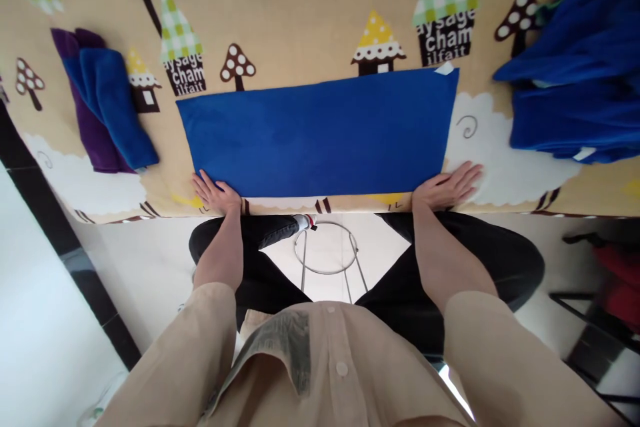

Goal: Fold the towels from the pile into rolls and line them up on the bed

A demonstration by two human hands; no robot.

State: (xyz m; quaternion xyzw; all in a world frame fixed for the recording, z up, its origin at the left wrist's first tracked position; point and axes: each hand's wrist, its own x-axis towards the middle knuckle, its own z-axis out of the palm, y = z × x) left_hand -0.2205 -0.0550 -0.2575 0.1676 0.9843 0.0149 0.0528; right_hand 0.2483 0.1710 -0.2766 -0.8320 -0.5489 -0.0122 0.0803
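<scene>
Here's the blue cloth, laid flat on the printed counter, centre of our dial! Eight o'clock, the left hand presses its near corner, grip fingers apart. Four o'clock, the right hand lies flat by the other corner, grip apart too. Purple cloth and folded blue piece at nine; rumpled blue heap at three!

You had bright, diffuse light across surface; shadows soft, faint. Blue cloth at centre read clearly. White floor nearly washed out; black trousers lost detail. Wide lens stretched your sleeves toward lower corners. Lower right looked dim, murky.
</scene>
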